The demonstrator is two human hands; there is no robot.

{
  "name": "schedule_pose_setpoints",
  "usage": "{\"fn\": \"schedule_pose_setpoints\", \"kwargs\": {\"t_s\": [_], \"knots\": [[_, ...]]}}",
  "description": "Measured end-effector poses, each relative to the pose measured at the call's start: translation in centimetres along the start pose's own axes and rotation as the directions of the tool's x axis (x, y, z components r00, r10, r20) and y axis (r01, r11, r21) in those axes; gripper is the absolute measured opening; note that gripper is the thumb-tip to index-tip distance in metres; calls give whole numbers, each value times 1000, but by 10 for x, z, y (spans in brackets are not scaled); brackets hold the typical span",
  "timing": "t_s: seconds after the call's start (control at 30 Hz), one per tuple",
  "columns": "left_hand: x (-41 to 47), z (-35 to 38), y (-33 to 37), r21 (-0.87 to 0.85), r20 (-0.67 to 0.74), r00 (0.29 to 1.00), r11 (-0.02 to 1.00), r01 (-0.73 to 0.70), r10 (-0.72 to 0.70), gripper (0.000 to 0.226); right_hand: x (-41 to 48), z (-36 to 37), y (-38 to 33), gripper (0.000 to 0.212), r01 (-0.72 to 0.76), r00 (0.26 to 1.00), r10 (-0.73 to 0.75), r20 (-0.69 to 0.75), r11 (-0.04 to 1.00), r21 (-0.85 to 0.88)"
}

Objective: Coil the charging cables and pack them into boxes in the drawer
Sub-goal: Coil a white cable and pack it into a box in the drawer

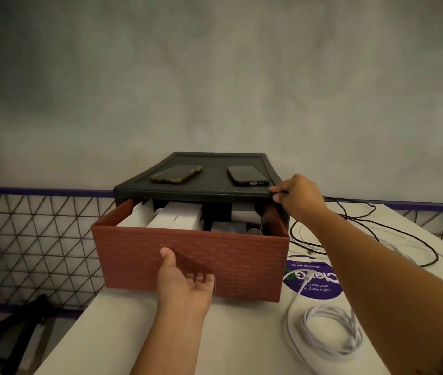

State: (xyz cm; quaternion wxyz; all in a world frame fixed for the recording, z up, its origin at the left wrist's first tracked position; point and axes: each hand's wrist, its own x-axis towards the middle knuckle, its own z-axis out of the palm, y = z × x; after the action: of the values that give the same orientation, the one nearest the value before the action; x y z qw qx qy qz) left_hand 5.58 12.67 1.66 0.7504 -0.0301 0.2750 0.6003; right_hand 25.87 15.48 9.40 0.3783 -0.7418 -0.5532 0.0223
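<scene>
A red-brown drawer (242, 255) with a brick pattern stands pulled partway out of a black cabinet (196, 192) on a white table. Inside it lie white boxes (175, 217) and some dark items. My left hand (185, 282) grips the handle notch at the bottom of the drawer's front, fingers curled under it. My right hand (296, 197) holds the cabinet's top right front corner. A loosely coiled white cable (331, 331) lies on the table at the lower right. Black cables (393, 234) trail across the table behind my right arm.
Two phones (177, 174) (247, 175) lie on the cabinet top. A round purple sticker (320, 289) marks the table right of the drawer. A wire mesh fence (31, 239) runs along the table's left and back, below a grey wall. Dark objects sit on the floor at lower left.
</scene>
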Motion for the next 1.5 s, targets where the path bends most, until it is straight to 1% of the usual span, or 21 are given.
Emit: {"fn": "schedule_pose_setpoints", "kwargs": {"t_s": [0.17,0.3,0.67,0.73,0.77,0.83,0.9,0.97,1.0,1.03,1.07,1.1,1.13,1.17,1.2,1.23,1.3,1.33,1.37,1.43,1.5], "knots": [[-27,-17,2,20,38,999,1000,-20,19,55,-4,-2,-5,25,-14,1000,14,1,999,29],[-53,-31,4,61,28,999,998,-20,18,51,-4,0,-4,25,-29,1000,30,-3,998,49],[-105,-70,16,74,-112,992,996,-56,64,47,-2,7,0,26,-45,999,48,-24,996,82],[-105,-76,17,124,-152,981,987,-103,122,43,-3,8,2,29,-46,999,48,-22,995,89],[-105,-79,19,151,-178,968,977,-153,179,41,-6,9,2,33,-52,999,52,-5,995,90],[-108,-84,27,234,-211,911,923,-304,354,38,-15,9,-1,47,-41,997,38,60,998,49],[-114,-85,41,318,-163,818,815,-485,551,28,-30,10,-2,61,-10,991,7,132,1000,20],[-124,-77,54,388,-31,736,687,-615,677,15,-45,10,-2,66,2,988,-17,155,995,97],[-128,-70,59,447,47,693,605,-659,719,12,-53,9,-2,65,-1,988,-22,152,989,148],[-130,-62,63,528,141,639,489,-694,756,12,-62,7,-2,65,-10,988,-21,151,980,199],[-131,-53,66,624,252,575,324,-712,778,12,-71,5,-2,64,-34,987,-8,161,967,254],[-131,-43,69,705,376,506,114,-700,776,15,-81,2,-3,61,-64,984,6,178,945,322],[-130,-33,72,745,499,453,-99,-660,739,19,-92,-3,-4,58,-100,977,17,211,915,390],[-127,-22,76,747,598,442,-265,-610,669,23,-105,-7,-6,54,-130,968,16,249,885,448],[-121,-11,80,742,658,487,-380,-553,574,28,-117,-11,-6,51,-144,961,4,277,862,486],[-116,-1,84,740,670,576,-478,-473,468,35,-129,-15,-6,49,-150,955,-10,296,847,511],[-104,15,89,712,566,769,-646,-275,297,58,-154,-22,-5,40,-145,948,-40,317,829,539],[-99,21,90,684,497,832,-702,-199,249,68,-167,-25,-4,35,-127,949,-58,310,830,544],[-96,24,90,657,437,873,-739,-146,216,74,-180,-28,-3,29,-102,953,-75,294,833,544],[-90,23,87,609,338,927,-789,-83,164,79,-203,-33,-4,18,-31,961,-121,249,848,530],[-86,21,85,562,247,959,-827,-24,140,83,-221,-38,-5,23,49,963,-168,212,879,474]]}}
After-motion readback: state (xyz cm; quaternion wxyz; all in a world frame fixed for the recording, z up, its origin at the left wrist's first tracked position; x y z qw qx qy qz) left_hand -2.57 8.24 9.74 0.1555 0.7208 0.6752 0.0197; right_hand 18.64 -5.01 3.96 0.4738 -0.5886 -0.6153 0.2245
